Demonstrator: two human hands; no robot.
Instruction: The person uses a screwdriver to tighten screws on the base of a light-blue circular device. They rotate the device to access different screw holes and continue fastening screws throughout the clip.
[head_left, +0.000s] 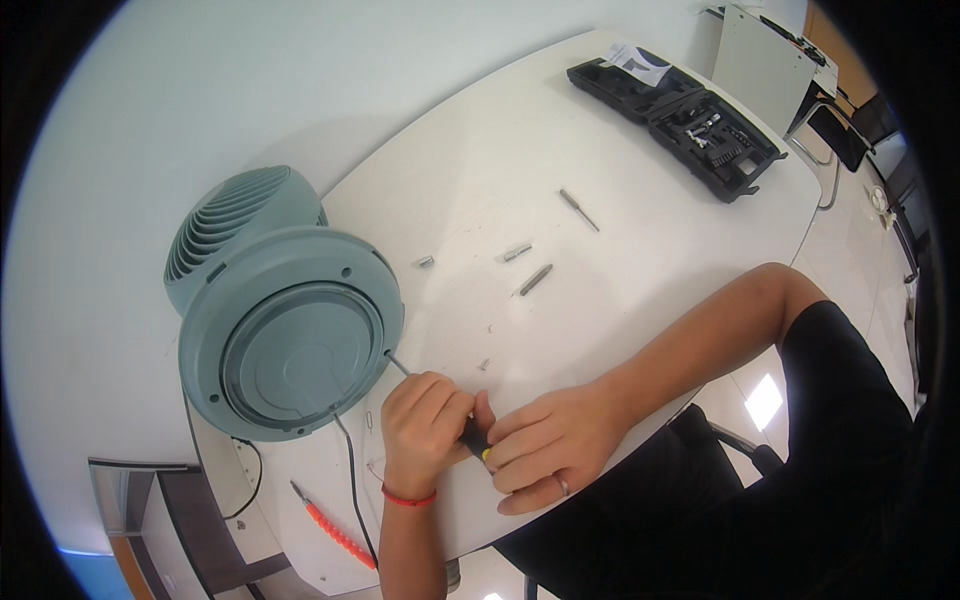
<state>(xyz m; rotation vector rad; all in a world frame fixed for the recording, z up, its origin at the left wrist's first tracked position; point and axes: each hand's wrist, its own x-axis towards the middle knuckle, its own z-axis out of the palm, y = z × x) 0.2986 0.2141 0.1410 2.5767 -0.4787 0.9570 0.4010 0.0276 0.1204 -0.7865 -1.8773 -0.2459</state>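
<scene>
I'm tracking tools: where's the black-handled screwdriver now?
In the head view's lower middle, the screwdriver is held between the left hand and right hand, its shaft reaching the right rim of the fan base.

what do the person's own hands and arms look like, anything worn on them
The left hand has a thin red band at its wrist; no sleeve shows on that side. The right hand wears a silvery ring on one finger, with a black sleeve above the bare forearm.
</scene>
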